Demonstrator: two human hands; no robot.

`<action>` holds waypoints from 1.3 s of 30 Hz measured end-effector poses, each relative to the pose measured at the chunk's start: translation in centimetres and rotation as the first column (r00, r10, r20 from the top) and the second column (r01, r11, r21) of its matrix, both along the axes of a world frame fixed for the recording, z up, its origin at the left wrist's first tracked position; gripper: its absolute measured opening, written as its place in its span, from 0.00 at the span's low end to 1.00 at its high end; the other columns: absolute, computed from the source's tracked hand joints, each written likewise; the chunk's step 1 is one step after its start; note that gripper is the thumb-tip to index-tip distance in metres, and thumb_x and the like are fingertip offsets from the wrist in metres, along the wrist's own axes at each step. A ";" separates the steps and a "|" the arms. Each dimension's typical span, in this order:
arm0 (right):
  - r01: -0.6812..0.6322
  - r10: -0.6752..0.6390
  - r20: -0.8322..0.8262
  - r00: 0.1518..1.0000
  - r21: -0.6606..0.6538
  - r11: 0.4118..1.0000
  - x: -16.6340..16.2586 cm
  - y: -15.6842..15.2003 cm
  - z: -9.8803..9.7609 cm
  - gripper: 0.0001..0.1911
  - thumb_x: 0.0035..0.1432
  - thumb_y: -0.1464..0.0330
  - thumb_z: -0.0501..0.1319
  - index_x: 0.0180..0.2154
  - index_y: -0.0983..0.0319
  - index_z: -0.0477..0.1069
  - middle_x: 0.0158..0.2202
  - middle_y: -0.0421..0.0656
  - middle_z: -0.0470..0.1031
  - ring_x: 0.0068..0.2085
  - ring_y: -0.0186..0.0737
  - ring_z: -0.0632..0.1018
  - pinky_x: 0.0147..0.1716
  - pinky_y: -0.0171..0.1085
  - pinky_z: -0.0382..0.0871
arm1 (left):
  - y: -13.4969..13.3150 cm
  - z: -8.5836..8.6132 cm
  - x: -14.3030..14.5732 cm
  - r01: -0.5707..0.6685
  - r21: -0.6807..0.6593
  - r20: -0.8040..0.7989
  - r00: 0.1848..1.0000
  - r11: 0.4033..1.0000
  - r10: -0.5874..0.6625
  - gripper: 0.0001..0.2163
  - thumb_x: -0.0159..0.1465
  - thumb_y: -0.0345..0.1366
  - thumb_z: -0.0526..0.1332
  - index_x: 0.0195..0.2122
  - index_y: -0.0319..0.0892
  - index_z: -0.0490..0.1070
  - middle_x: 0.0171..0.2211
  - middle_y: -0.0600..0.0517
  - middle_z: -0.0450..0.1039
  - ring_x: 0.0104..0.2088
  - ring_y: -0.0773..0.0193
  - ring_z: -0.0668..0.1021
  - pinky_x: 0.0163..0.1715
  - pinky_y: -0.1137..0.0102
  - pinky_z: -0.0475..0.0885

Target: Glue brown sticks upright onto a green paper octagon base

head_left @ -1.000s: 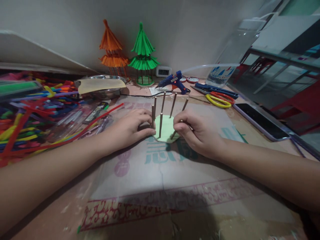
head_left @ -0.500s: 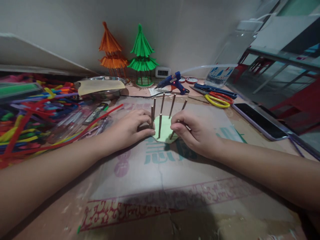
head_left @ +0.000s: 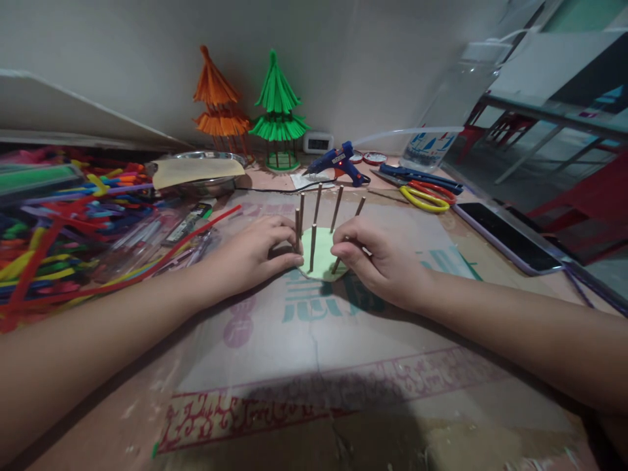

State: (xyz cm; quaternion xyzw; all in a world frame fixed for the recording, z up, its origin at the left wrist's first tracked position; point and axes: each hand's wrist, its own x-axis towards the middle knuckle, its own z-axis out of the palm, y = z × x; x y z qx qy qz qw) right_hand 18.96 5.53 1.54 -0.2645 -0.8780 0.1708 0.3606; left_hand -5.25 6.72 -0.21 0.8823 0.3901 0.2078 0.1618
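A pale green base (head_left: pixel 324 252) with several upright brown sticks (head_left: pixel 313 247) standing round its rim sits between my hands. My left hand (head_left: pixel 265 247) is closed at its left edge, thumb and fingertips pinching the edge beside a stick. My right hand (head_left: pixel 380 261) has its fingers curled round the right-hand stick (head_left: pixel 360 206), which leans outward; the stick's middle is hidden behind the fingers. Behind them stand an orange two-tiered pavilion (head_left: pixel 220 98) and a green one (head_left: pixel 277 98), both with fuzzy roofs on thin posts.
A blue glue gun (head_left: pixel 338 161) rests behind the base. Scissors (head_left: pixel 424 198), a phone (head_left: pixel 507 237) and a clear bottle (head_left: pixel 441 111) are on the right. Colourful pipe cleaners (head_left: pixel 49 235) pile up on the left, near a metal bowl (head_left: pixel 210 185). Printed plastic sheeting (head_left: pixel 275 366) covers the tabletop.
The view has shifted very slightly. Both hands keep the same hold, and the base and sticks show no clear movement.
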 end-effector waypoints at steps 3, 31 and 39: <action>0.006 -0.006 0.008 1.000 0.005 1.000 0.0 0.0 0.0 0.20 0.72 0.54 0.50 0.33 0.60 0.68 0.30 0.40 0.72 0.28 0.34 0.70 0.30 0.33 0.64 | 0.0 -0.1 0.0 0.006 0.005 -0.001 1.000 1.000 -0.006 0.12 0.69 0.45 0.59 0.40 0.44 0.77 0.44 0.47 0.75 0.49 0.53 0.74 0.54 0.58 0.68; -0.203 -0.013 0.395 0.919 0.500 0.842 2.7 -0.3 -0.5 0.14 0.71 0.68 0.54 0.48 0.65 0.76 0.24 0.40 0.74 0.24 0.35 0.71 0.24 0.37 0.58 | -0.1 -0.1 -0.4 -0.138 0.091 0.032 0.990 0.986 0.136 0.11 0.68 0.44 0.59 0.39 0.42 0.76 0.44 0.45 0.73 0.47 0.51 0.74 0.48 0.57 0.69; -0.182 -0.029 0.475 0.880 0.393 0.902 2.5 0.0 -0.9 0.17 0.70 0.71 0.52 0.52 0.67 0.76 0.26 0.43 0.78 0.26 0.36 0.74 0.27 0.36 0.59 | -0.1 -0.1 -0.3 -0.130 0.108 0.030 0.991 0.986 0.127 0.12 0.68 0.44 0.59 0.39 0.40 0.77 0.43 0.46 0.73 0.46 0.52 0.75 0.48 0.58 0.69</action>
